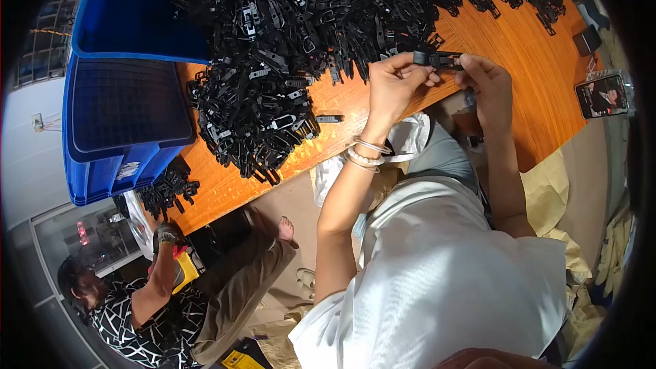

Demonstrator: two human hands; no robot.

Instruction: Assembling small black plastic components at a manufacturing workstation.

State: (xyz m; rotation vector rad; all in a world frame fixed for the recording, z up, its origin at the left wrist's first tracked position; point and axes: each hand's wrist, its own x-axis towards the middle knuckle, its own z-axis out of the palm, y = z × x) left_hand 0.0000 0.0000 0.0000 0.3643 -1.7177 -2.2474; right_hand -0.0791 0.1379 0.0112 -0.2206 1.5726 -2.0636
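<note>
Between my two hands, just above the near edge of the table, is a small black plastic part [445,61], long and narrow with slots. My left hand [396,89], bracelets at its wrist, grips the part's left end between thumb and fingers. With thumb and forefinger, my right hand [490,85] pinches its right end. Beyond my hands lies a big heap of similar black parts [328,20], tangled together and spreading leftward. One loose black piece [329,119] rests on the wood left of my left wrist.
The wooden table [540,82] curves round in front of me. Blue plastic bins [130,106] stand at its left end. A phone [602,95] is propped at the right edge beside a small black box [587,40]. At lower left sits another person, a gloved hand [166,234] near more black parts.
</note>
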